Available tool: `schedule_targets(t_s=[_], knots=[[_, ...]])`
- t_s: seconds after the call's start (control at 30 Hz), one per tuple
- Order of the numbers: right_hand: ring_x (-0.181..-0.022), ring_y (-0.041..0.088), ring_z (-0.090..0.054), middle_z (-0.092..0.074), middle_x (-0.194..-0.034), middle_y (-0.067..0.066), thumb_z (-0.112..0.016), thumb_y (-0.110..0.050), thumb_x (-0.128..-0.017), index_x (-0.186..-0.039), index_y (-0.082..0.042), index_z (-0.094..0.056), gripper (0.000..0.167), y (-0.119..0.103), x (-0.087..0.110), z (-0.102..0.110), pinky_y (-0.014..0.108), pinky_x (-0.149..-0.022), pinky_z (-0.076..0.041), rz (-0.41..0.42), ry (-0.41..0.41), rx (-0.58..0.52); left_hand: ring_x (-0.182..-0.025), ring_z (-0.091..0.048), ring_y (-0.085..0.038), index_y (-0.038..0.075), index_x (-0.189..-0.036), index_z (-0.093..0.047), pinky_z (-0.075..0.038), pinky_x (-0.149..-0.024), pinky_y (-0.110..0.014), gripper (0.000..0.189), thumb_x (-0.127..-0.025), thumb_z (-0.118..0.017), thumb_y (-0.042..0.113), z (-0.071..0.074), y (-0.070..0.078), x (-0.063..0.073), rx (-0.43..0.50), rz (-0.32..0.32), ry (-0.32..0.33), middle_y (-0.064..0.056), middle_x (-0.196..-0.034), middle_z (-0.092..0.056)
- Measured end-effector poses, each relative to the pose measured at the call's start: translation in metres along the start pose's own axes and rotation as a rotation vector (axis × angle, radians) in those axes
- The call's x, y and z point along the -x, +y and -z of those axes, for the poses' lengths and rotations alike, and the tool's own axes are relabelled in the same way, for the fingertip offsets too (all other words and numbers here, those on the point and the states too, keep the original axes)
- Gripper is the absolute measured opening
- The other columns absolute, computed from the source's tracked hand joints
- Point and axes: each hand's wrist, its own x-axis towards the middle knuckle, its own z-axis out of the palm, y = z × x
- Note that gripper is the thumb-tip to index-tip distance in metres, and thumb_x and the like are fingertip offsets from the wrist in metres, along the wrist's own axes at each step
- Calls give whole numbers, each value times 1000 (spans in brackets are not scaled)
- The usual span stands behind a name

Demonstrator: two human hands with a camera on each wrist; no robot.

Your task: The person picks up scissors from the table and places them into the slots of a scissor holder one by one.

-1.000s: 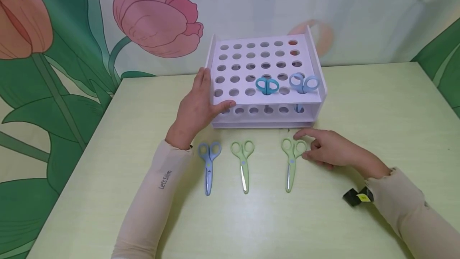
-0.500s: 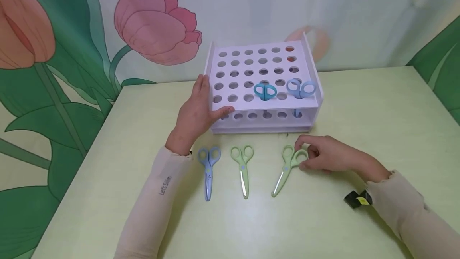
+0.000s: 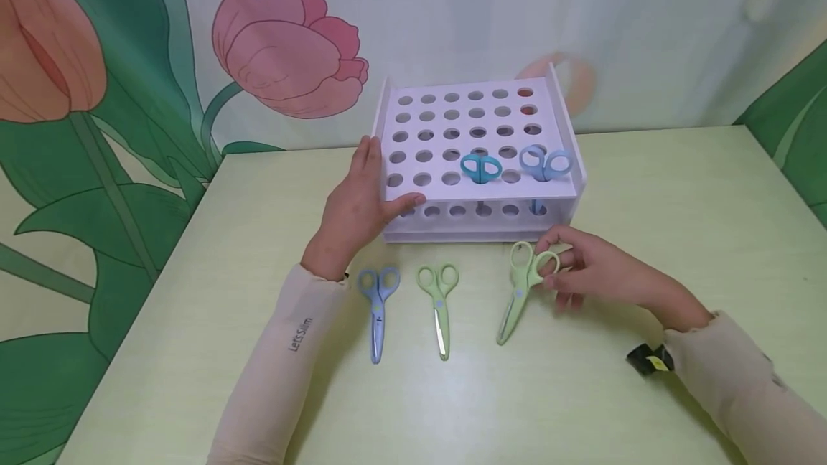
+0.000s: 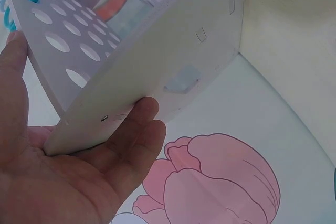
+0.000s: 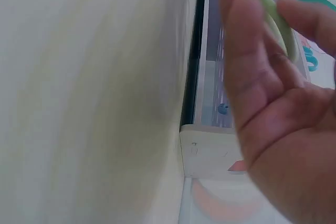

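My right hand (image 3: 588, 268) pinches one handle loop of a pair of green scissors (image 3: 519, 296), its blades slanting down to the left. In the right wrist view the green handle (image 5: 283, 32) lies between thumb and fingers. My left hand (image 3: 352, 207) holds the left front corner of a white rack (image 3: 452, 189) with rows of round holes. Its thumb is on the front of the top board; in the left wrist view its fingers (image 4: 139, 124) lie along the side panel. Teal scissors (image 3: 481, 168) and light blue scissors (image 3: 545, 163) stand handles-up in the rack's front row.
Blue scissors (image 3: 377, 314) and another green pair (image 3: 438, 311) lie on the pale green table (image 3: 465, 407), in front of the rack. A wall with painted flowers (image 3: 291, 49) stands right behind the rack. A small black device (image 3: 649, 359) hangs by the right wrist.
My right hand has taken hold of the right-hand green scissors by a loop. They have turned, and their handles have risen toward the rack. The left hand stays on the rack.
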Motion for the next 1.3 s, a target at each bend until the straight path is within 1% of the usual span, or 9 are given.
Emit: schedule_targets(t_s=[0.13,0.27,0.4,0.6,0.7,0.8,1.0,1.07,1.3], knots=[[-72,41,-71,-69,-94,30,-58,1,-101,-125,1,-45,28,-3,1,2,47,-59,-57,57,22,-59,-115,-54,-31,0,-161,-11,-52,-83,-43,115,-85,-75,58,0,-1,0,3,0,1,-17,-166,-13],[-71,40,-72,-67,-95,33,-54,-3,-104,-123,1,-51,19,-7,3,0,48,-59,-57,101,81,-81,-121,-52,-32,0,-161,-10,-51,-87,-44,116,-85,-75,59,0,-1,1,4,-5,-3,-17,-166,-12],[-71,38,-72,-66,-96,27,-53,-3,-105,-120,0,-57,16,-14,5,-5,48,-59,-58,130,162,-90,-126,-51,-32,-1,-161,-10,-51,-89,-43,117,-85,-74,60,0,-1,0,5,-13,-7,-17,-166,-11],[-71,32,-73,-65,-91,22,-51,-1,-105,-120,1,-60,17,-24,5,-11,42,-59,-58,237,270,-71,-119,-53,-30,-1,-161,-11,-52,-83,-41,117,-84,-74,60,0,-2,0,-5,-6,-8,-18,-166,-12],[-72,30,-74,-63,-89,21,-51,0,-105,-120,1,-61,18,-29,5,-14,40,-59,-58,279,323,-72,-117,-54,-30,-1,-161,-10,-52,-83,-41,117,-84,-74,60,0,-2,0,-9,4,-9,-18,-166,-12],[-73,30,-74,-63,-88,18,-53,-1,-104,-122,2,-62,20,-34,6,-15,39,-60,-58,289,366,-91,-118,-54,-30,-1,-161,-10,-52,-84,-41,117,-84,-74,61,0,-1,0,-7,8,-20,-18,-166,-11],[-76,26,-74,-66,-92,15,-58,-3,-102,-115,4,-67,17,-45,7,-16,36,-65,-58,261,421,-105,-120,-55,-30,-1,-161,-8,-51,-85,-41,118,-84,-72,62,1,0,0,-23,1,-37,-17,-167,-10],[-76,26,-74,-67,-92,16,-59,-4,-102,-113,5,-67,16,-48,6,-17,36,-67,-58,256,432,-98,-120,-55,-30,-2,-160,-9,-52,-85,-41,117,-85,-72,62,1,0,0,-27,-1,-34,-17,-166,-10],[-75,25,-74,-71,-93,14,-60,0,-101,-109,6,-67,13,-56,-3,-18,34,-68,-58,306,435,-112,-118,-55,-29,-1,-161,-9,-52,-81,-39,117,-85,-72,62,2,-1,0,-30,6,-31,-18,-166,-10]])
